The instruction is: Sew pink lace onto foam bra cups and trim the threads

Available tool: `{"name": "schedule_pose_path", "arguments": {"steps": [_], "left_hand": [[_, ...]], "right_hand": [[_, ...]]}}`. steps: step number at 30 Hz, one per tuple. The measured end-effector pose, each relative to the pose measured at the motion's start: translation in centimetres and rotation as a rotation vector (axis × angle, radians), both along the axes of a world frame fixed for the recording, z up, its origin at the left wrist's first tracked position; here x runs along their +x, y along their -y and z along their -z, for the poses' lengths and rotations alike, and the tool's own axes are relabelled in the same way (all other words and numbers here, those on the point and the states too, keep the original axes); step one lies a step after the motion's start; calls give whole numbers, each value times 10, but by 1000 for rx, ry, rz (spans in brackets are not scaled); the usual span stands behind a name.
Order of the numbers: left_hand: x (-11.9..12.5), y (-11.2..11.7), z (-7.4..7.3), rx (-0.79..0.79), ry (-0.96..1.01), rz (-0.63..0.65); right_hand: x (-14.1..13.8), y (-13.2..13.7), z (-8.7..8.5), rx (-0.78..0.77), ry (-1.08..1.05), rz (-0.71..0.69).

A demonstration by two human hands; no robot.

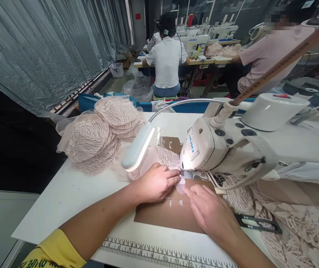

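A white Juki sewing machine [232, 149] stands on a white table [72, 193]. A pale pink lace piece [169, 158] lies under its needle end. My left hand [156, 183] pinches the lace just left of the presser foot, fingers closed on the fabric. My right hand [208, 208] lies flat on the brown mat [162, 214], its fingertips pressing the lace edge near the needle. The needle itself is hidden behind the machine head.
A stack of pink lace cups [100, 134] sits at the back left. A gooseneck lamp [137, 149] hangs over the work. Black thread snips [257, 222] and loose lace [296, 227] lie at right. A ruler strip [159, 255] edges the table. Two people sew beyond.
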State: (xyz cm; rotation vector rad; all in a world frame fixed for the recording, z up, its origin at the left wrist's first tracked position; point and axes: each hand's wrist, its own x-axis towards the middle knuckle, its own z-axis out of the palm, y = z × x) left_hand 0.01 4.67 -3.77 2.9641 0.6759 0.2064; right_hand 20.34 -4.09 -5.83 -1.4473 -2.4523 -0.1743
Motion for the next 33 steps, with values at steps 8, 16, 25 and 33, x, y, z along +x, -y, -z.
{"name": "schedule_pose_path", "arguments": {"steps": [8, 16, 25, 33], "left_hand": [[0, -7, 6, 20, 9, -69], [-4, -8, 15, -3, 137, -172], [-9, -5, 12, -32, 248, -246], [-25, -2, -6, -230, 260, -182]], "right_hand": [[-4, -10, 0, -52, 6, 91], [-5, -8, 3, -71, -44, 86], [9, 5, -19, -171, -186, 74], [83, 45, -13, -103, 52, 93]]}}
